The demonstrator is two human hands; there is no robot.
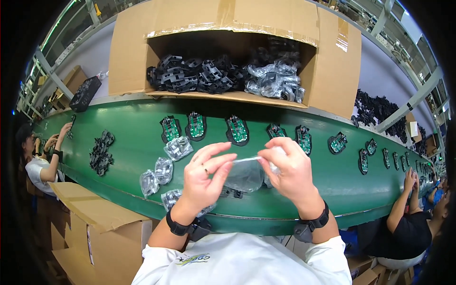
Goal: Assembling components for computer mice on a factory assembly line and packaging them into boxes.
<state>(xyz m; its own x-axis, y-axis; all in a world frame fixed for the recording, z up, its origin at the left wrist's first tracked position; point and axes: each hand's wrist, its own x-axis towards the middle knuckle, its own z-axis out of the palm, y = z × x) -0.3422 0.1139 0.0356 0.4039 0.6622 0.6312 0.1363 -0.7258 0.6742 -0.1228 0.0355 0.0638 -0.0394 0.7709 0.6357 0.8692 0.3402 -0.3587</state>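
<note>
The clear bag (244, 176) hangs over the near side of the green worktop (128, 123), between the person's two hands. The left hand (206, 180) pinches one end of its upper edge between thumb and fingers, and the right hand (290, 171) pinches the other; this grip seems to pull the edge straight while the film hangs free. Whether the plastic under the right fingers is the same bag, I cannot tell.

Just below the bag, a dark part (232, 193) lies partly hidden. Left of it, wrapped parts (164, 171) form a loose cluster, handy for the left hand. Beyond, boards (236, 129) in black shells lie spaced apart, probably so each lifts singly. A black heap (101, 153) sits farther left.

Behind the boards, a carton (327, 61) opens toward the person, presumably for easy reach: black pieces (190, 76) left, bagged pieces (275, 80) right.
</note>
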